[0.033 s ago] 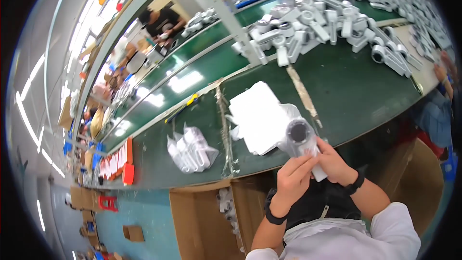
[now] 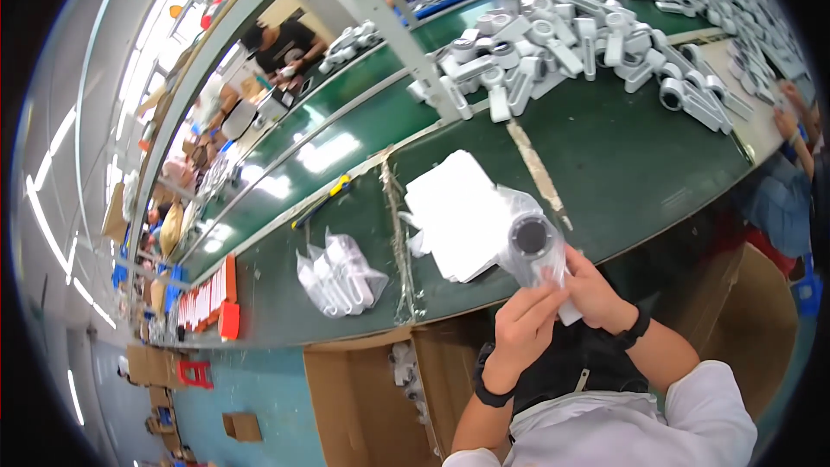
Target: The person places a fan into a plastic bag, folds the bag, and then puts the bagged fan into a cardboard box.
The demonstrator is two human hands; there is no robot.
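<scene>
A white handheld device [image 2: 530,237] with a round, dark-centred grey head sits inside a clear plastic bag [image 2: 512,270], over the table's near edge. My right hand [image 2: 598,291] is closed around its handle from the right. The fingers of my left hand [image 2: 529,322] are pinched on the bag and handle just below the head. The handle's white lower end shows between my hands. Just left of the device lies a stack of white sheets [image 2: 454,216], partly covered by the bag. Farther left, several white devices lie bagged together in a clear bundle [image 2: 341,275].
A large pile of white-grey devices [image 2: 553,43] covers the table's far right. A yellow-handled screwdriver [image 2: 333,195] lies behind the bundle. Orange-red trays [image 2: 216,294] stand at the left end. Open cardboard boxes [image 2: 354,406] sit below the edge. Other people work across the table and at right.
The bagged device has shifted slightly, and less of its handle's lower end shows below my fingers. Both hands keep their grip. The whole view has moved a little.
</scene>
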